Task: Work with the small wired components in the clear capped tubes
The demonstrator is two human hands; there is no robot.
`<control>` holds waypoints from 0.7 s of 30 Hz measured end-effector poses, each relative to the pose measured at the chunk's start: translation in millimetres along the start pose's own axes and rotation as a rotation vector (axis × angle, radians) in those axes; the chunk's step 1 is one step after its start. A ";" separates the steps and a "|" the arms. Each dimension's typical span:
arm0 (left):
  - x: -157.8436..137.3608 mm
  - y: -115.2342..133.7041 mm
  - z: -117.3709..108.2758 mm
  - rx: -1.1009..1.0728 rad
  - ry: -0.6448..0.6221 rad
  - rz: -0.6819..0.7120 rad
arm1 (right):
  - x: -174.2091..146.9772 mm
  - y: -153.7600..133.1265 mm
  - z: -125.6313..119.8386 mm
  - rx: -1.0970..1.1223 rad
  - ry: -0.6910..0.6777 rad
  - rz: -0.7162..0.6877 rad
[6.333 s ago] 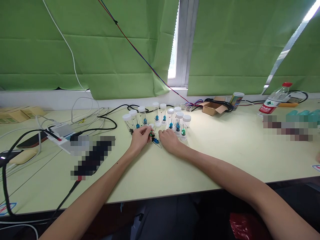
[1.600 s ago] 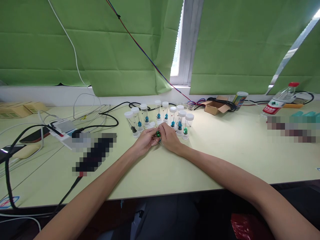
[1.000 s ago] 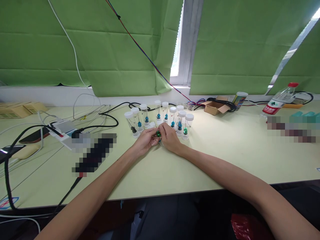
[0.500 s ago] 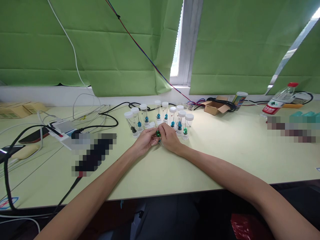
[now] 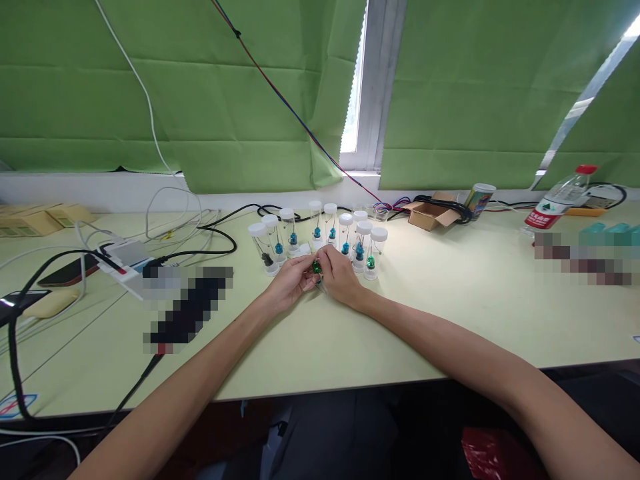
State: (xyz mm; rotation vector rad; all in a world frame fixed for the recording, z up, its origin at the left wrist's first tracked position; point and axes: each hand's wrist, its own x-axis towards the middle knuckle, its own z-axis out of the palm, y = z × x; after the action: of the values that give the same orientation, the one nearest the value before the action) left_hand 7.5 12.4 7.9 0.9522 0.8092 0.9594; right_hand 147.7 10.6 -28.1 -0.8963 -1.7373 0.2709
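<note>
One green piece [image 5: 317, 267] is sitting in left hand [image 5: 291, 283] grip, right hand [image 5: 342, 275] grip unclear, any finger slip risking toppled tubes [image 5: 345, 235] behind that piece.

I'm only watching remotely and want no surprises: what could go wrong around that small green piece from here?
Slip: the small green piece is at the fingertips of the left grip, with the right grip close against it; being small and partly covered, it might slide out before you notice.
Topple: the white-capped tubes stand close by the right grip, so a sideways nudge could knock one over.
</note>
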 end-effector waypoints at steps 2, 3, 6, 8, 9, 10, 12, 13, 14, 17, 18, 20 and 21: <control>-0.1 0.0 0.1 0.005 -0.002 0.005 | 0.0 -0.8 -0.4 0.004 0.004 -0.006; -0.2 0.0 0.1 0.010 -0.004 0.005 | 0.0 -1.1 -0.5 0.005 0.006 -0.007; -0.3 0.0 -0.2 0.024 -0.003 0.004 | -0.1 -1.3 -0.6 -0.003 0.009 -0.002; 0.2 -0.3 -0.9 0.030 -0.002 0.000 | -0.1 -0.9 -0.5 -0.015 0.009 0.002; 0.5 -0.5 -1.3 0.031 -0.004 -0.001 | -0.1 -0.7 -0.4 -0.020 0.010 0.001; 0.7 -0.8 -1.7 0.032 -0.006 0.000 | 0.0 -0.5 -0.2 -0.024 0.009 -0.001; 1.1 -1.1 -2.3 0.033 -0.012 0.003 | 0.0 -0.3 0.1 -0.028 0.009 -0.005; 1.1 -1.1 -2.4 0.032 -0.013 0.005 | 0.0 -0.3 0.3 -0.030 0.009 -0.006; 1.1 -1.0 -2.2 0.030 -0.014 0.005 | 0.0 -0.4 0.4 -0.031 0.009 -0.007; 0.4 -0.4 -1.1 0.018 -0.010 0.005 | -0.2 -0.8 0.5 -0.033 0.010 -0.012; 0.3 -0.2 -0.6 0.015 -0.008 0.004 | -0.2 -1.0 0.5 -0.032 0.009 -0.013; 0.1 -0.1 0.2 0.013 -0.005 0.003 | -0.2 -1.5 0.2 -0.033 0.011 -0.015; 0.1 -0.1 0.5 0.014 -0.004 0.002 | -0.1 -1.7 0.1 -0.033 0.011 -0.015</control>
State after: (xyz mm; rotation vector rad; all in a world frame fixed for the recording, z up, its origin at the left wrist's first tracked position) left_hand 8.0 12.3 7.9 0.9671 0.8131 0.9547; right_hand 146.9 9.4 -27.2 -0.9069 -1.7418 0.2280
